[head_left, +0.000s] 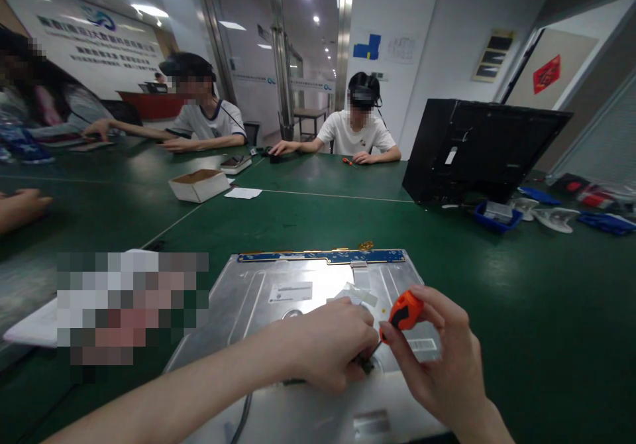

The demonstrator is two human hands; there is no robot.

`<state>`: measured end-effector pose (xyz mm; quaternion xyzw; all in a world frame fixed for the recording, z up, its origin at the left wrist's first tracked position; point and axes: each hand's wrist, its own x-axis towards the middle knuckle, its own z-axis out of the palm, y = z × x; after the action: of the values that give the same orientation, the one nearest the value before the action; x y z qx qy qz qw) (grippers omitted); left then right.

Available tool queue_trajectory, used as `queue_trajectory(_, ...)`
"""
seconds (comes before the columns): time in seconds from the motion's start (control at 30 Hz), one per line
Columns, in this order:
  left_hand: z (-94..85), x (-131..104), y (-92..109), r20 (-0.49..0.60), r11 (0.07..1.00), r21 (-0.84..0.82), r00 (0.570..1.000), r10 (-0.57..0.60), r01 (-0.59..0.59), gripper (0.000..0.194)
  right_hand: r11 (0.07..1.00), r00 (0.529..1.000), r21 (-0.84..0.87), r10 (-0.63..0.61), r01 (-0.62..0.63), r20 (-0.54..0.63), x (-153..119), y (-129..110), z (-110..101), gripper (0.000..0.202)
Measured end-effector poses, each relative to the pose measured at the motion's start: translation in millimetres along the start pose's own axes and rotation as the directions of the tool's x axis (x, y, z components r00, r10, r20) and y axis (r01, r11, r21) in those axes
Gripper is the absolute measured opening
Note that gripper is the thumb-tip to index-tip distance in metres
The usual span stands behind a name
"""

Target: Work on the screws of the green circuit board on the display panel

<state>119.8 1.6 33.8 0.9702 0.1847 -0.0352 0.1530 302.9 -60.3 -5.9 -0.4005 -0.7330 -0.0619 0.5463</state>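
A silver metal display panel (248, 311) lies flat in front of me, with a blue circuit strip (318, 256) along its far edge. My right hand (447, 351) grips a screwdriver with an orange and black handle (405, 311) between thumb and fingers. Its shaft slants down to the left, toward the fingers of my left hand (332, 344). That hand is closed low over the panel, beside a small dark part (366, 366); what its fingers pinch is hidden. Clear tape (358, 293) and a white label (291, 291) show beyond it.
A black monitor (481, 146) stands at the right, near a blue tray (497, 217). An open white box (199, 185) and a paper slip (243, 193) lie farther back on the green table (308, 215). Several people sit around it. A dark cable (243, 417) runs across the panel.
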Motion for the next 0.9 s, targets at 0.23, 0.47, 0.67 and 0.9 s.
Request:
queue_trajectory(0.23,3.6,3.5,2.2,0.003,0.999,0.034,1.0,-0.019,0.019,0.022,1.0,1.0,-0.004,-0.007,0.007,0.003,0.5,-0.8,-0.9,0.047)
queue_trajectory(0.47,11.0,5.6,0.9,-0.03,0.999,0.05,1.0,-0.008,0.01,0.014,0.999,1.0,0.032,-0.028,0.028,0.005,2.3,-2.5,-1.4,0.051)
queue_trajectory(0.67,16.4,5.0,0.1,-0.063,1.0,-0.001,0.998,-0.006,0.006,0.011,0.998,0.999,0.027,-0.049,0.049,0.002,2.2,-2.8,-0.8,0.051)
queue_trajectory(0.9,18.9,4.8,0.3,-0.081,1.0,0.005,0.997,-0.01,0.01,0.006,0.998,0.998,0.043,-0.055,0.055,0.001,2.8,-2.9,-0.8,0.051)
